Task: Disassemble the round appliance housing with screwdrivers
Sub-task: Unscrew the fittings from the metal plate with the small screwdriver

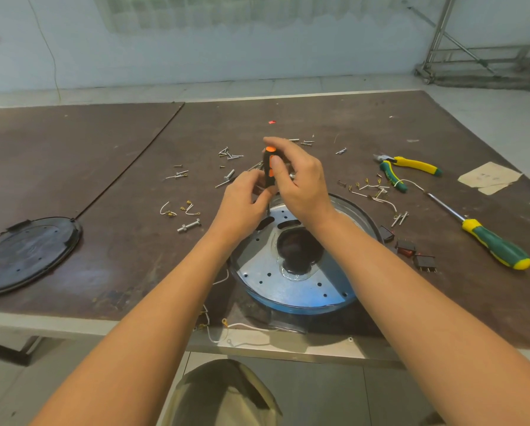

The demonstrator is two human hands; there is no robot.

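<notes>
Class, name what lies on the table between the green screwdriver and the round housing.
Head view: three small black switches lie between the green screwdriver and the round housing.

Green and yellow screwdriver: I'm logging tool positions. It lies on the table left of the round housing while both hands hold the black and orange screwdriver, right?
Not left: the head view shows the green and yellow screwdriver lying on the table right of the round housing. The rest stands: left hand and right hand both hold the black and orange screwdriver.
</notes>
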